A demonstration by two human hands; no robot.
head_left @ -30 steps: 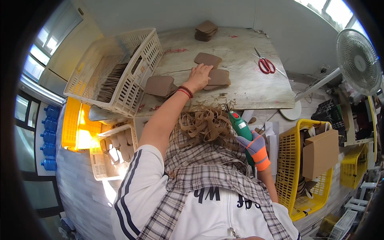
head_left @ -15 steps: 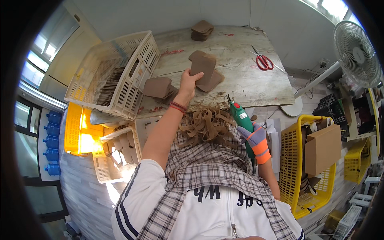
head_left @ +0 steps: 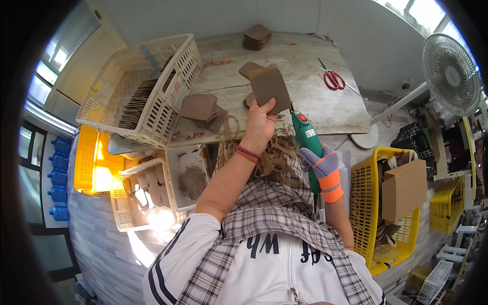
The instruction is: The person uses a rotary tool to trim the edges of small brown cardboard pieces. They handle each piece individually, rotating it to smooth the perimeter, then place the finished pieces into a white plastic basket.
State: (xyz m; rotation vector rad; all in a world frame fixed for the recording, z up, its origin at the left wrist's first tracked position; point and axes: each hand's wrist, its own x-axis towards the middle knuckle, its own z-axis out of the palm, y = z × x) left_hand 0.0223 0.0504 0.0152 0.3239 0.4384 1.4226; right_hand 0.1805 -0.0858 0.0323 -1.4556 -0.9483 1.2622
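1. Brown panel (head_left: pixel 269 89), rounded corners: 1 facing up; I cannot tell whether another lies beneath it.
2. Green power tool (head_left: pixel 307 133): 1. Red-handled scissors (head_left: pixel 334 80): 1. Standing fan (head_left: pixel 451 73): 1, upper right of the frame. Blue bottles (head_left: pixel 59 178): 5, far left.
3. My left hand (head_left: pixel 261 124), bare: thumb and fingers pinching the panel's lower edge; the panel extends above it, upper centre of the frame.
4. My right hand (head_left: pixel 325 165), in a grey-and-orange glove: curled around the tool, right of centre. The panel lies up and left of it; the tool's tip is just beside the panel's lower right, contact unclear.
5. Panel piles: one at top centre (head_left: pixel 256 36), one left of my hand (head_left: pixel 203 109); further pieces (head_left: pixel 248 69) are partly covered by the held panel.
6. Brown trimmings (head_left: pixel 277 160): a heap at centre, partly blocked by my left wrist.
7. White crate (head_left: pixel 175 96), upper left: a row of panels inside.
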